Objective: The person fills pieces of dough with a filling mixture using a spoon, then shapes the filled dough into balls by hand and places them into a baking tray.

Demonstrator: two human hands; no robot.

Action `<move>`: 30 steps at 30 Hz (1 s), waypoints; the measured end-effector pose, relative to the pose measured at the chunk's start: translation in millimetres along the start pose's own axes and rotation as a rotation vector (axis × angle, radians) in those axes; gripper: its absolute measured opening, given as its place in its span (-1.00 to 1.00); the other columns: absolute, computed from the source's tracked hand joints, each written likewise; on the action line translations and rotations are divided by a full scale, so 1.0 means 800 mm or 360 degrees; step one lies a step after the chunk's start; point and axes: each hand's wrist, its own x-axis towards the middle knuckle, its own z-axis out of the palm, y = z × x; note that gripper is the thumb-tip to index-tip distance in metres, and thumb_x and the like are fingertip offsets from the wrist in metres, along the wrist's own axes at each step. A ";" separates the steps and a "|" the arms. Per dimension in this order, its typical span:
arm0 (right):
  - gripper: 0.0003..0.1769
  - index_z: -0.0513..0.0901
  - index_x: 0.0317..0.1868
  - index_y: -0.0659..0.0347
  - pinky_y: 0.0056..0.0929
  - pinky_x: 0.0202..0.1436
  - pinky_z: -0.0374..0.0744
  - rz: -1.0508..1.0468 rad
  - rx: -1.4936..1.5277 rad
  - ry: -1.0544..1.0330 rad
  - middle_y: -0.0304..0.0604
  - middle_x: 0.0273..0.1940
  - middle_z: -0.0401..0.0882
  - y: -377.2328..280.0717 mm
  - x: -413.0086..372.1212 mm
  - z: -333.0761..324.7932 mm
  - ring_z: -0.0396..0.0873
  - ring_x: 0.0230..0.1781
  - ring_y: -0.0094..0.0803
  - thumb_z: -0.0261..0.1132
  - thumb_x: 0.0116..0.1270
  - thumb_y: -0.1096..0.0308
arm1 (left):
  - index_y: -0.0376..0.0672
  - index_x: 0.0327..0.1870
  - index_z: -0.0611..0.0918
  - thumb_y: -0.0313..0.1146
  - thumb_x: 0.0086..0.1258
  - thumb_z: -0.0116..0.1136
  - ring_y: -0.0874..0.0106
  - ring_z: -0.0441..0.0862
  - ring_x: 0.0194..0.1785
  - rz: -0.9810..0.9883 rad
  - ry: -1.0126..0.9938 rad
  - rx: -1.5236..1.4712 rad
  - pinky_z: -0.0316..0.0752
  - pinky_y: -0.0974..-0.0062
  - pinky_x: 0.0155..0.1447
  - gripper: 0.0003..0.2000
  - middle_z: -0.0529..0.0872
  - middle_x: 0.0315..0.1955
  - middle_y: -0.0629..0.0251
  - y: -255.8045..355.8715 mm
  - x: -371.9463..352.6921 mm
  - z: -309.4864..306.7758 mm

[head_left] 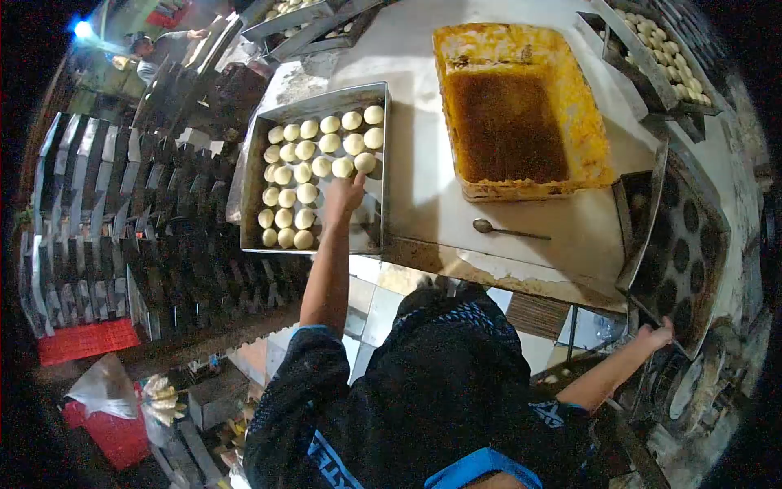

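Observation:
A square metal baking tray (386,122) holds rows of pale round dough balls (329,143) and stands at the left of the table. My left hand (342,200) reaches over its lower right part. The fingers are mostly curled, with a fingertip against a dough ball (365,162); the palm side is hidden. At the far right, my right hand (656,335) is closed on the lower edge of a tilted dark metal tray (669,220) marked with several dark round spots.
A large yellow-crusted tub (590,143) with dark brown inside stands mid-table. A spoon (511,231) lies before it. More trays with dough balls (664,57) are at the back right and back left. Tall tray stacks (90,220) rise at left. Another person (151,57) is far left.

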 end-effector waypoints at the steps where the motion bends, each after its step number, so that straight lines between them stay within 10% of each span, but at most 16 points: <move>1: -0.51 0.51 0.07 0.13 0.16 0.22 0.34 -0.0019 -0.0109 0.0045 0.00 0.20 0.44 0.000 0.010 -0.001 0.40 0.14 -0.02 0.23 0.16 0.11 | -0.29 -0.12 0.70 0.16 0.31 0.07 -0.03 0.65 -0.03 -0.0116 0.0017 0.0035 0.51 0.19 0.06 -0.43 0.70 -0.17 -0.11 0.009 0.014 0.008; 4: -0.37 0.44 0.19 0.08 0.17 0.17 0.40 -0.0121 -0.0158 0.0101 0.01 0.22 0.41 -0.003 0.019 -0.004 0.40 0.12 -0.01 0.33 0.09 0.13 | -0.38 -0.17 0.68 0.17 0.27 0.12 -0.05 0.63 -0.02 -0.0233 0.0128 -0.0195 0.49 0.19 0.06 -0.39 0.68 -0.19 -0.20 0.026 0.042 0.037; 7: -0.12 0.35 0.25 0.23 -0.09 0.13 0.49 -0.0980 -0.0796 0.0614 0.05 0.15 0.41 -0.032 -0.115 0.023 0.42 0.10 -0.05 0.51 -0.08 0.13 | -0.46 -0.22 0.62 0.10 0.29 0.15 -0.05 0.63 -0.11 -0.0110 0.0248 -0.1017 0.48 0.17 0.03 -0.41 0.67 -0.23 -0.22 0.033 0.030 0.050; 9: -0.50 0.46 0.17 0.17 -0.14 0.09 0.48 -0.1732 -0.0259 -0.0181 0.01 0.08 0.44 -0.017 -0.177 0.032 0.49 -0.04 -0.16 0.35 0.24 0.26 | -0.44 -0.07 0.53 -0.22 0.34 0.22 0.17 0.66 -0.14 0.0294 0.0647 -0.1090 0.53 0.29 -0.07 -0.61 0.67 -0.22 -0.08 0.063 -0.054 0.011; 11: -0.64 0.57 0.06 0.29 -0.30 0.26 0.42 -0.0936 -0.0099 -0.1068 -0.03 0.02 0.61 0.006 -0.287 0.048 0.52 0.08 -0.30 0.20 0.39 0.21 | -0.40 0.13 0.38 -0.43 0.32 0.23 0.31 0.65 -0.10 0.0720 0.0625 -0.1496 0.54 0.42 -0.05 -0.58 0.66 -0.17 0.02 0.066 -0.136 -0.011; 13: -0.65 0.66 -0.01 0.29 -0.31 0.10 0.54 -0.1012 -0.0073 -0.2498 -0.04 -0.08 0.67 0.028 -0.383 0.052 0.60 -0.05 -0.39 0.11 0.45 0.20 | -0.33 0.33 0.18 -0.54 0.29 0.25 0.34 0.63 -0.04 0.1041 0.0374 -0.1677 0.52 0.46 0.05 -0.36 0.63 -0.07 0.04 0.075 -0.226 -0.031; 15: -0.63 0.61 0.00 0.38 -0.40 -0.05 0.59 -0.0760 -0.1040 -0.2835 -0.12 -0.16 0.69 0.026 -0.492 0.040 0.64 -0.21 -0.45 0.20 0.41 0.21 | -0.27 0.46 -0.04 -0.52 0.23 0.30 0.27 0.61 0.02 0.1227 0.0007 -0.1612 0.50 0.39 0.14 -0.13 0.57 0.05 -0.03 0.062 -0.292 -0.048; 17: -0.67 0.60 0.06 0.34 -0.56 -0.12 0.59 0.0116 -0.0577 -0.3149 -0.15 -0.17 0.68 0.029 -0.560 0.017 0.61 -0.18 -0.60 0.33 0.32 0.40 | -0.26 0.50 -0.16 -0.47 0.18 0.35 0.24 0.59 0.06 0.1386 -0.0064 -0.1450 0.51 0.37 0.14 0.00 0.51 0.13 -0.08 0.039 -0.333 -0.072; 22: -0.44 0.60 0.10 0.34 -0.33 0.14 0.54 -0.1573 -0.0045 -0.3170 0.06 0.07 0.59 -0.008 -0.660 -0.032 0.60 0.06 -0.14 0.40 -0.01 0.54 | -0.38 0.44 0.17 -0.28 0.14 0.45 0.33 0.54 0.11 0.1208 -0.0201 -0.2030 0.51 0.42 0.13 -0.11 0.41 0.14 0.14 -0.053 -0.391 -0.112; 24: -0.48 0.57 0.13 0.33 -0.33 0.13 0.54 -0.1502 -0.0052 -0.3215 0.04 0.06 0.60 -0.012 -0.684 -0.060 0.61 0.05 -0.15 0.35 0.10 0.49 | -0.39 0.19 0.52 -0.43 0.30 0.28 0.49 0.54 -0.02 0.0690 -0.0030 -0.2072 0.51 0.58 0.00 -0.55 0.50 -0.10 0.28 -0.062 -0.427 -0.140; 30: -0.75 0.60 -0.02 0.35 -0.51 -0.13 0.57 -0.1046 -0.0104 -0.3064 -0.06 -0.22 0.69 0.002 -0.715 -0.100 0.65 -0.23 -0.45 0.17 0.41 0.37 | -0.40 0.25 0.45 -0.31 0.45 0.06 0.26 0.44 0.19 0.0870 0.0460 -0.1830 0.39 0.42 0.19 -0.56 0.47 0.09 0.02 -0.080 -0.481 -0.116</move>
